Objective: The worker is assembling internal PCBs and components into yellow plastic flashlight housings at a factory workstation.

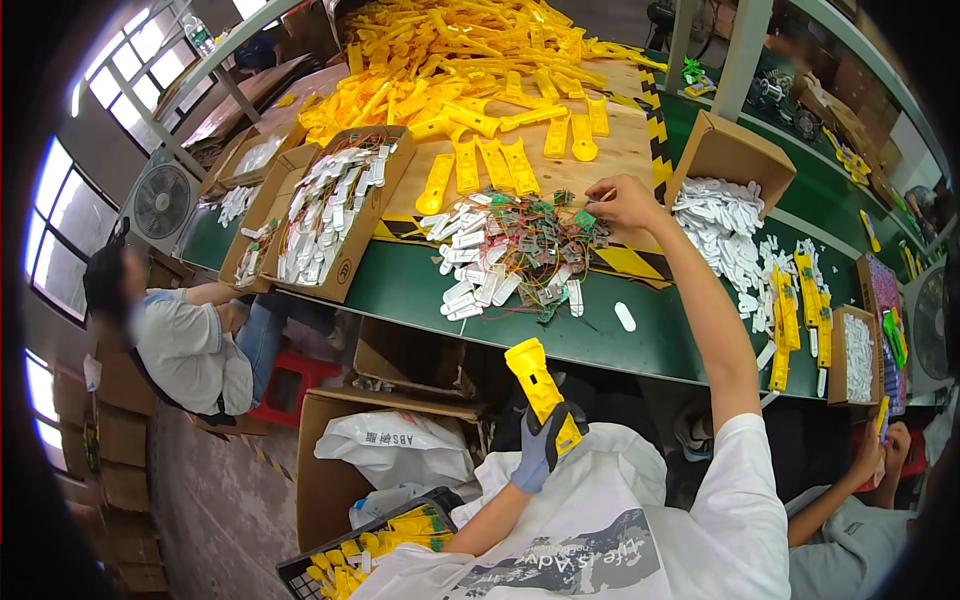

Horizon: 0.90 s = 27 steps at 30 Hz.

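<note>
My left hand (538, 452), in a grey and black glove, is closed around the lower end of a long yellow plastic housing (533, 378), held tilted in front of the bench edge. Bare and stretched forward, my right hand (628, 204) pinches at the far right of a tangled heap of wired parts. A small green circuit board (584, 220) is at its fingertips. Thin red and dark wires (540, 235) run through that heap, joined to white plastic pieces (463, 298). One loose white oval piece (625, 317) lies by itself near the bench edge.
A large mound of yellow housings (450, 65) covers the far bench. Cardboard boxes (372, 215) hold white wired parts at left; another box (735, 150) spills white pieces at right. A black crate (300, 572) of yellow parts stands low left. Co-workers (190, 340) sit on both sides.
</note>
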Each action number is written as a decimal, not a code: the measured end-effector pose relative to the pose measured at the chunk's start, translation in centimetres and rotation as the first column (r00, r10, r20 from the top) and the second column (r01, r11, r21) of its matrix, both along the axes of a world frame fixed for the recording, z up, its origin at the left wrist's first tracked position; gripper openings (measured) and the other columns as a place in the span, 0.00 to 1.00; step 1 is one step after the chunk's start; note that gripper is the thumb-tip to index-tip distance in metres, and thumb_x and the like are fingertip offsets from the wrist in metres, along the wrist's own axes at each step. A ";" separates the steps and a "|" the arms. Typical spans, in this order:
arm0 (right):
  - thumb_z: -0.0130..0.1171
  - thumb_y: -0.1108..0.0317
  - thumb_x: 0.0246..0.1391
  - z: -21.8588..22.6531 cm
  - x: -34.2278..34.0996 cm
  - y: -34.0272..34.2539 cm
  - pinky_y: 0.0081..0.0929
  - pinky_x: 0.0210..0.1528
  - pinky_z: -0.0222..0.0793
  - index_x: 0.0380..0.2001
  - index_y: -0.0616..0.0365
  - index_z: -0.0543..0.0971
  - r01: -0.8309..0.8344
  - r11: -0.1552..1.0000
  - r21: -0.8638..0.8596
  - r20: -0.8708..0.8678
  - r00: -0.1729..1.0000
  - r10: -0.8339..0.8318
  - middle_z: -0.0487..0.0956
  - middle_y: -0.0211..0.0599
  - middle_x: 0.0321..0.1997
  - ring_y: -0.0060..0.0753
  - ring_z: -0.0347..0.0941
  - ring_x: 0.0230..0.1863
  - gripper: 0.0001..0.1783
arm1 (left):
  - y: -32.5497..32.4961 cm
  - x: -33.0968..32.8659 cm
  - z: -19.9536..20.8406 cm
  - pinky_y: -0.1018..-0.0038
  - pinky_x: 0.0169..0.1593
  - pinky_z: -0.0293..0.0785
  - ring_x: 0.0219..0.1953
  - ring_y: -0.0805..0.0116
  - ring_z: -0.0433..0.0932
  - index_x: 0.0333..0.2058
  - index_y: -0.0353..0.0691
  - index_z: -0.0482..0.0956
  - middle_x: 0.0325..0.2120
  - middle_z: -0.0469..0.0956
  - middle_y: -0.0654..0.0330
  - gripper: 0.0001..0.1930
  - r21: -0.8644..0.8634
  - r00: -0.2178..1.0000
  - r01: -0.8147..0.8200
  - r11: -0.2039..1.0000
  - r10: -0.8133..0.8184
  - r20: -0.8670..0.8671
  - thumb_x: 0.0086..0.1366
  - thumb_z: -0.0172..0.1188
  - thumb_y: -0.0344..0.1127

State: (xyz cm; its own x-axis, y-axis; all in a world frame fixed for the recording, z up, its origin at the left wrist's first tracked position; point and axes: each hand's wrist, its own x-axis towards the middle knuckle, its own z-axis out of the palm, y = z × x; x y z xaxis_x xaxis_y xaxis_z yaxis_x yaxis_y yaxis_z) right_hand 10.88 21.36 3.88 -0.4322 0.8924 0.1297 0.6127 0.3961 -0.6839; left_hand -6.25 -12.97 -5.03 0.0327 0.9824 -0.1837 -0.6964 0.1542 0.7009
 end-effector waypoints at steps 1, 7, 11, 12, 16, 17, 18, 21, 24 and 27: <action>0.67 0.61 0.39 0.4 0.1 -0.4 0.25 0.39 0.71 0.38 0.60 0.80 -0.005 1.000 0.001 0.006 1.000 0.005 0.81 0.41 0.34 0.33 0.77 0.34 0.21 | 0.0 -0.1 -0.1 0.70 0.31 0.76 0.25 0.65 0.76 0.56 0.39 0.60 0.26 0.74 0.55 0.23 0.001 1.000 -0.005 1.000 0.005 0.006 0.62 0.52 0.31; 0.68 0.65 0.41 3.0 0.8 -3.1 0.19 0.35 0.69 0.37 0.61 0.80 0.069 0.997 -0.038 -0.301 0.950 -0.078 0.80 0.33 0.32 0.20 0.74 0.31 0.18 | 1.0 -1.0 0.7 0.71 0.31 0.75 0.24 0.68 0.75 0.57 0.36 0.58 0.25 0.74 0.57 0.25 -0.024 0.997 -0.083 0.996 0.083 0.003 0.62 0.54 0.29; 0.67 0.68 0.41 4.2 0.3 -4.7 0.21 0.35 0.69 0.36 0.59 0.80 0.138 0.985 0.100 -0.336 0.937 -0.097 0.79 0.34 0.31 0.24 0.74 0.30 0.16 | 1.1 -1.3 1.0 0.71 0.32 0.76 0.26 0.69 0.75 0.56 0.37 0.59 0.25 0.74 0.59 0.24 0.004 0.992 -0.099 0.995 0.099 -0.084 0.62 0.53 0.32; 0.66 0.69 0.41 4.6 0.2 -4.9 0.23 0.35 0.69 0.36 0.59 0.80 0.185 0.972 0.146 -0.270 0.952 -0.141 0.78 0.35 0.31 0.27 0.74 0.30 0.15 | 1.1 -1.2 0.5 0.71 0.32 0.76 0.25 0.69 0.75 0.56 0.37 0.59 0.25 0.74 0.59 0.24 0.004 0.991 -0.114 0.994 0.114 -0.069 0.62 0.54 0.32; 0.61 0.71 0.42 4.3 0.9 -4.7 0.34 0.38 0.69 0.32 0.58 0.78 -0.008 0.918 0.396 0.115 0.993 -0.041 0.74 0.41 0.33 0.44 0.72 0.36 0.11 | 1.1 -1.0 0.7 0.73 0.32 0.74 0.24 0.69 0.75 0.56 0.34 0.58 0.25 0.75 0.57 0.25 0.001 0.987 -0.118 0.993 0.117 -0.107 0.61 0.54 0.28; 0.61 0.71 0.42 4.5 1.2 -4.8 0.34 0.38 0.69 0.32 0.58 0.78 -0.009 0.919 0.395 0.115 0.993 -0.040 0.74 0.41 0.33 0.44 0.72 0.36 0.11 | 1.1 -0.9 0.9 0.73 0.32 0.74 0.25 0.70 0.75 0.56 0.34 0.58 0.25 0.74 0.58 0.25 -0.005 0.987 -0.123 0.992 0.122 -0.101 0.61 0.54 0.28; 0.61 0.70 0.42 4.9 1.6 -4.9 0.35 0.38 0.69 0.32 0.57 0.78 -0.030 0.892 0.451 0.251 0.964 -0.094 0.74 0.40 0.33 0.44 0.73 0.36 0.10 | 1.1 -0.9 1.0 0.73 0.32 0.74 0.25 0.70 0.75 0.56 0.33 0.58 0.25 0.74 0.58 0.25 -0.010 0.988 -0.127 0.992 0.126 -0.094 0.62 0.53 0.28; 0.61 0.70 0.42 7.8 2.3 -6.0 0.35 0.38 0.69 0.31 0.56 0.78 -0.029 0.844 0.536 0.361 0.911 -0.198 0.74 0.40 0.32 0.44 0.73 0.35 0.10 | 1.1 -1.5 1.1 0.74 0.32 0.74 0.25 0.71 0.74 0.56 0.33 0.58 0.25 0.74 0.58 0.25 -0.016 0.985 -0.145 0.989 0.143 -0.096 0.62 0.53 0.27; 0.61 0.69 0.41 11.2 3.1 -7.1 0.36 0.37 0.70 0.32 0.55 0.77 0.068 0.793 0.605 0.245 0.932 -0.267 0.74 0.39 0.32 0.44 0.74 0.33 0.11 | 1.4 -2.3 0.0 0.74 0.32 0.74 0.25 0.71 0.74 0.57 0.33 0.58 0.24 0.74 0.59 0.25 -0.033 0.978 -0.177 0.984 0.172 -0.119 0.61 0.53 0.27; 0.60 0.68 0.42 13.2 3.3 -8.4 0.35 0.37 0.70 0.35 0.54 0.75 0.176 0.753 0.634 0.090 0.950 -0.298 0.75 0.39 0.32 0.43 0.74 0.33 0.13 | 1.9 -2.9 0.0 0.74 0.33 0.74 0.25 0.71 0.74 0.57 0.33 0.58 0.25 0.74 0.59 0.25 0.001 0.960 -0.214 0.977 0.211 -0.185 0.61 0.52 0.25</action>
